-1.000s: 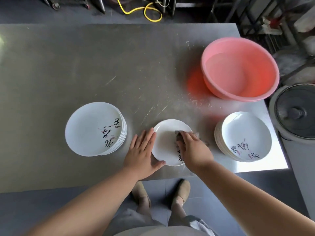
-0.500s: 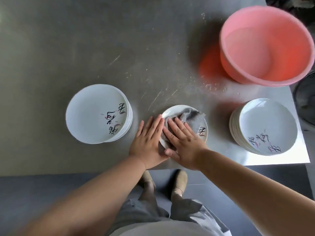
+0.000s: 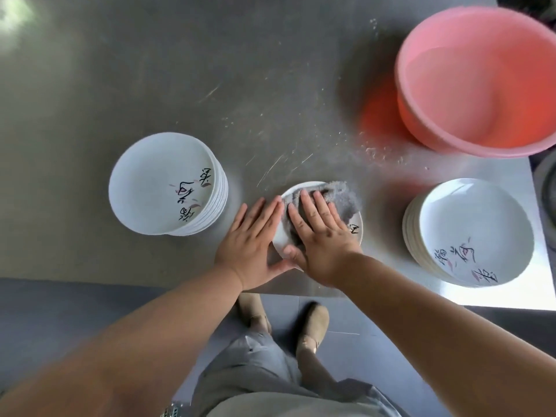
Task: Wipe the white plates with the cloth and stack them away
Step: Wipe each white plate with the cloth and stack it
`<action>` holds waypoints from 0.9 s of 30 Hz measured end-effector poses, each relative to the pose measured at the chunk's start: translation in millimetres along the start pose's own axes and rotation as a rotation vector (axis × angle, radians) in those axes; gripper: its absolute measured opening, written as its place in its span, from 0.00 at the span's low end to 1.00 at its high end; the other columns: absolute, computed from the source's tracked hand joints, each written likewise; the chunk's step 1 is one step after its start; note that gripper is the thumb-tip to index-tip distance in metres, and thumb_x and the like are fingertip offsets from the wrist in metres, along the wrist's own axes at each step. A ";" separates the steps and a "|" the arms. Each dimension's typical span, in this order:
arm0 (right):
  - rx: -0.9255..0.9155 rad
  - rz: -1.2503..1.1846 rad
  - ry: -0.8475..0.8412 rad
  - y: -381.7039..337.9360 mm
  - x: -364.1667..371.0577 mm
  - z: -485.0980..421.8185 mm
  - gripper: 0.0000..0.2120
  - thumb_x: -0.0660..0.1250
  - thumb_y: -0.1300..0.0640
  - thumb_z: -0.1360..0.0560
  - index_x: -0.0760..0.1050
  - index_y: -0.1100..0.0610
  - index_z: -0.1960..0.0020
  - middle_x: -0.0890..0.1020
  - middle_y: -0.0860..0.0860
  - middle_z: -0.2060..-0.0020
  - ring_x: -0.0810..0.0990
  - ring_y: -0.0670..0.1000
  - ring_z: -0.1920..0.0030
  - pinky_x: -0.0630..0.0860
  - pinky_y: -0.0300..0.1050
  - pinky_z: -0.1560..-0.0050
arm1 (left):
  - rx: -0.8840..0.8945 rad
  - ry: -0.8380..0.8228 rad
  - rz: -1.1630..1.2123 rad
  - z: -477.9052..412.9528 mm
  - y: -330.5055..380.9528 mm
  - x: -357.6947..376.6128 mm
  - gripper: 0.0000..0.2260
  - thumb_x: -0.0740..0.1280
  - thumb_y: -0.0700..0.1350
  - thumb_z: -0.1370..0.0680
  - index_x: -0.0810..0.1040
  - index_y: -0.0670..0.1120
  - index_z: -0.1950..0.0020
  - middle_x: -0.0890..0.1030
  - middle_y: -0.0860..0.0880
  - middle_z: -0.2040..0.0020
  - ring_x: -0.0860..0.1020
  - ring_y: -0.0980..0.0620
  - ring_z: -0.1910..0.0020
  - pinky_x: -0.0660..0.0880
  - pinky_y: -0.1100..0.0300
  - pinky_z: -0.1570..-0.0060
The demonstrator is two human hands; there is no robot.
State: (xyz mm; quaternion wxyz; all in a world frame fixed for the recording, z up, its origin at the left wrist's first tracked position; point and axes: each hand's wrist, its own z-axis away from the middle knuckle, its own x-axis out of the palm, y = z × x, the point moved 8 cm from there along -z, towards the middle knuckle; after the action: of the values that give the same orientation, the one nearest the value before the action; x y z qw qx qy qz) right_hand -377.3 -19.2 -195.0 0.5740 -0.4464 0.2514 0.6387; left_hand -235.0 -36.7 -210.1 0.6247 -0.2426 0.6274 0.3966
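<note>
1. At the near edge of the table (image 3: 150, 70), about midway along it, both of my hands are on the single plate (image 3: 359, 233) being wiped.
2. My left hand (image 3: 249, 236) lies flat with its fingers straight against the plate's left rim, and its thumb reaches along the near rim to steady it. It grips nothing.
3. My right hand (image 3: 322, 236) is spread flat, palm down, and presses the grey cloth (image 3: 343, 200) into the plate. Its fingers are not curled round the cloth.
4. A second ago that hand held the cloth bunched over the near part of the plate. Now the cloth is opened out and pushed up to the far rim, spilling a little over it.
5. The painted lettering sat at the plate's near edge then and now sits on its right side, so the plate has turned under the wipe.
6. I judge the wipe is well along and the plate is close to ready for stacking.
7. One stack of plates (image 3: 159, 185) stands to the left and another stack (image 3: 472, 230) to the right by the table's right edge. Both are apart from my hands and unmoved.
8. Towards the far right, the pink basin (image 3: 436, 127) stays put. The view has dipped closer, so the table's far edge is gone.
</note>
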 end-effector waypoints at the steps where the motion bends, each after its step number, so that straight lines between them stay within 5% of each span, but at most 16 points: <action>1: -0.056 0.024 -0.022 -6.6 5.4 7.0 0.42 0.33 0.28 0.24 0.30 0.49 0.17 0.25 0.53 0.21 0.21 0.56 0.22 0.30 0.57 0.19 | 0.000 -0.009 0.003 -0.3 0.1 0.4 0.52 0.57 0.77 0.26 0.44 0.45 0.14 0.47 0.50 0.13 0.51 0.45 0.15 0.53 0.39 0.19; 5: -0.245 0.153 -0.118 8.5 27.0 55.1 0.41 0.30 0.26 0.23 0.27 0.46 0.18 0.25 0.51 0.20 0.21 0.54 0.22 0.27 0.55 0.21 | -0.003 -0.015 -0.012 -1.1 -1.0 1.1 0.53 0.58 0.76 0.26 0.44 0.45 0.14 0.46 0.50 0.13 0.51 0.45 0.15 0.53 0.39 0.19; 9: -0.115 0.230 -0.020 60.2 7.5 64.0 0.41 0.34 0.27 0.22 0.37 0.48 0.16 0.36 0.51 0.16 0.29 0.56 0.19 0.34 0.54 0.19 | -0.002 -0.014 -0.016 -1.9 -0.5 2.1 0.53 0.59 0.76 0.27 0.45 0.46 0.14 0.46 0.51 0.13 0.51 0.44 0.15 0.53 0.39 0.19; 13: 0.009 0.219 0.067 59.4 -19.9 11.5 0.42 0.29 0.28 0.24 0.31 0.50 0.17 0.30 0.53 0.18 0.25 0.58 0.20 0.34 0.57 0.18 | 0.003 -0.010 -0.013 -0.6 -1.6 0.5 0.52 0.60 0.75 0.26 0.46 0.45 0.14 0.47 0.51 0.13 0.51 0.44 0.15 0.53 0.39 0.19; 20: -0.125 0.264 0.047 33.4 -20.1 -25.1 0.43 0.30 0.27 0.24 0.29 0.49 0.17 0.22 0.50 0.22 0.20 0.54 0.23 0.30 0.55 0.19 | 0.000 -0.037 -0.006 -1.7 -1.2 1.3 0.51 0.58 0.75 0.25 0.46 0.44 0.14 0.46 0.50 0.13 0.50 0.45 0.15 0.52 0.40 0.18; 27: 0.079 0.193 0.018 57.9 -12.3 13.7 0.48 0.28 0.25 0.27 0.32 0.55 0.17 0.27 0.53 0.19 0.22 0.55 0.21 0.35 0.57 0.18 | -0.004 -0.045 -0.017 -0.4 -0.8 2.8 0.52 0.58 0.76 0.25 0.44 0.45 0.14 0.44 0.51 0.13 0.49 0.45 0.15 0.53 0.39 0.19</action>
State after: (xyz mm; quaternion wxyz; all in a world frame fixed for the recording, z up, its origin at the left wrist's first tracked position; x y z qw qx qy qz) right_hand -437.2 -26.5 -189.0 0.5247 -0.4028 0.3236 0.6766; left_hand -234.9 -37.0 -213.0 0.6415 -0.2402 0.6104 0.3979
